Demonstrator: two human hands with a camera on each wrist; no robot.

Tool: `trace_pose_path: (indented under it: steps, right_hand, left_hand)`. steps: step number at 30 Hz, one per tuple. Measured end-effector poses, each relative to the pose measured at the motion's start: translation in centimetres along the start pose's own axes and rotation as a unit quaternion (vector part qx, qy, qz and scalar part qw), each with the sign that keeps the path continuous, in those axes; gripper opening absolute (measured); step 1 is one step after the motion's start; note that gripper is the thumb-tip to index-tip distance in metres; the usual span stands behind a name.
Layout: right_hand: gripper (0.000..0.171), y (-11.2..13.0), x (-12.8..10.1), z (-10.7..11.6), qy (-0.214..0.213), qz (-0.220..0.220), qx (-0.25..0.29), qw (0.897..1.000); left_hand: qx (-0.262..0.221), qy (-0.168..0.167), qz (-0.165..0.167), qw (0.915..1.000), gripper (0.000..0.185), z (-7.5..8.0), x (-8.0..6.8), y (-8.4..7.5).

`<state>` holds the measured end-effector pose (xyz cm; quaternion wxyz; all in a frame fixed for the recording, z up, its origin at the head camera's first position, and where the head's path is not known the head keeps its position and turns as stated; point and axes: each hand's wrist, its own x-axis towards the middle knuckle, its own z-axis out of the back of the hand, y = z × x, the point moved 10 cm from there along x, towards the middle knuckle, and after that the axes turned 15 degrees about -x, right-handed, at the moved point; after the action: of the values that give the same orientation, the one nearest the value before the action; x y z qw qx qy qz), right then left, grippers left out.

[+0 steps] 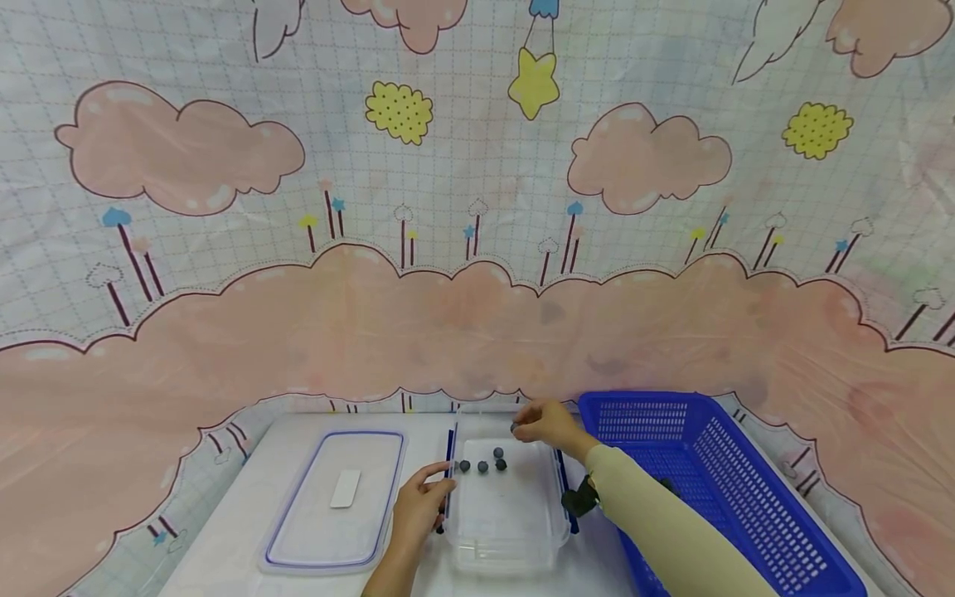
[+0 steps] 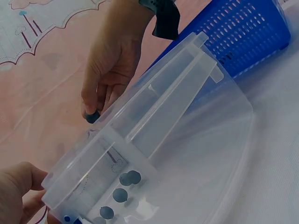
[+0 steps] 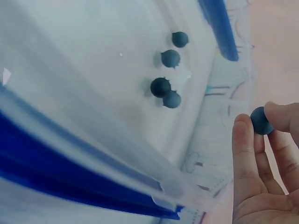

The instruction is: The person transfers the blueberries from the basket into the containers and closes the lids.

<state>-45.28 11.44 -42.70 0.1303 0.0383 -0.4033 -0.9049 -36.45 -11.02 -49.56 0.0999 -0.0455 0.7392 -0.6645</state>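
A clear plastic box (image 1: 507, 506) with blue side clips stands on the white table. Several blueberries (image 3: 170, 58) lie on its bottom, toward the far end. At the box's left side is my left hand (image 1: 419, 502), thumb and fingers gripping its rim. In the left wrist view, these fingers (image 2: 28, 179) meet the box's corner. My right hand (image 1: 548, 424) is up over the far end of the box and pinches one blueberry (image 3: 261, 121) between thumb and fingertips. From the left wrist, that berry shows just beyond the box's wall.
Left of the box lies a clear lid (image 1: 306, 531) with a blue rim and a white rectangle (image 1: 346, 489) on it. A blue slotted basket (image 1: 716, 464) stands to the right, partly behind the right sleeve (image 1: 664, 514). A patterned cloth (image 1: 477, 332) hangs behind the table.
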Motion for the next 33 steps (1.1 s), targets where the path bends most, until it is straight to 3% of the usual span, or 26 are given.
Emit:
trace_pose_path:
  steps: [16,29,33]
  right_hand:
    - [0.019,-0.7,0.8,-2.4,-0.018,-0.058,-0.014,0.998]
    - [0.017,-1.7,0.6,-3.8,-0.07,-0.105,-0.103,0.987]
    - [0.017,-1.9,0.1,-4.1,-0.074,-0.121,-0.104,0.984]
  left_hand:
    - [-0.003,0.003,0.011,0.9999,0.037,0.0,-0.3,-0.2]
    - [-0.001,0.002,0.013,0.9999,0.037,0.3,-0.4,-0.2]
    - [-0.003,0.002,0.019,0.9998,0.037,0.4,-0.5,0.0]
